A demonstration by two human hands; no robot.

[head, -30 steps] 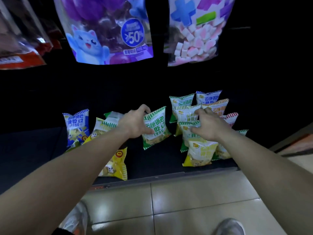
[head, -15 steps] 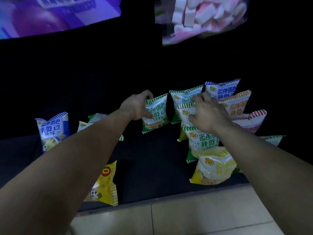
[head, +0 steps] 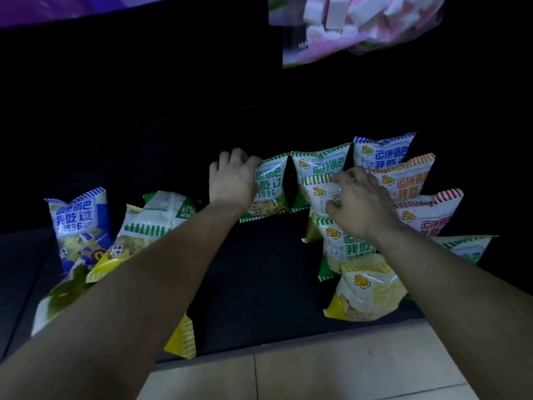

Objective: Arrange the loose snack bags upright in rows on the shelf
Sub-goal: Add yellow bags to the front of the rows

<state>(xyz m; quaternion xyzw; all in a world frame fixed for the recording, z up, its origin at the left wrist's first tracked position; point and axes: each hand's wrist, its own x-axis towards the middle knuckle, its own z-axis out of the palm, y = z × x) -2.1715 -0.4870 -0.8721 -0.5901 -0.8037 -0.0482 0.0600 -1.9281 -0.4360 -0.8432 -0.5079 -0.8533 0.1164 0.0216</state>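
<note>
Shelf (head: 253, 284), dark and low, runs across in front of me with snack bags on it. Far left, a blue bag (head: 78, 226) stands upright, and just beside it a loose heap of green and yellow bags (head: 153, 223) lies tipped over, partly under my left forearm. My left hand (head: 232, 180) is clamped on the top left corner of a green bag (head: 271, 189), holding it upright at the back, just beside another green bag (head: 317, 166). My right hand (head: 357, 202) rests on the rows at the right, fingers curled over a bag top; whether they actually pinch it I cannot tell. Around that hand stand an orange bag (head: 403, 180), a red bag (head: 429, 215), and nearest the shelf edge a yellow bag (head: 369, 290).
</note>
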